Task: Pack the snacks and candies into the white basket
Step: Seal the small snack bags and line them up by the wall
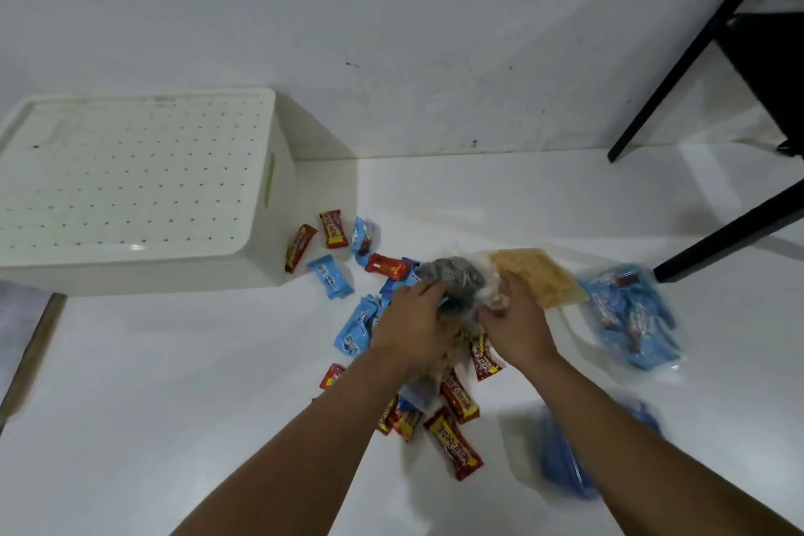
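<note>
White floor by a white wall, strewn with wrapped candies [452,442].
White basket [130,187] upside down at left; left hand [409,324] and right hand [515,324] both closed on clear snack bags [457,279] mid-pile.

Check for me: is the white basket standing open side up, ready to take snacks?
No. The white basket lies upside down on the floor, its perforated bottom facing up, beside the scattered candies.

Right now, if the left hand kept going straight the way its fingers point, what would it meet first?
The left hand points up-right; its fingertips already touch the grey swirl-patterned packet, so that likely comes first, though depth is unclear.
</note>
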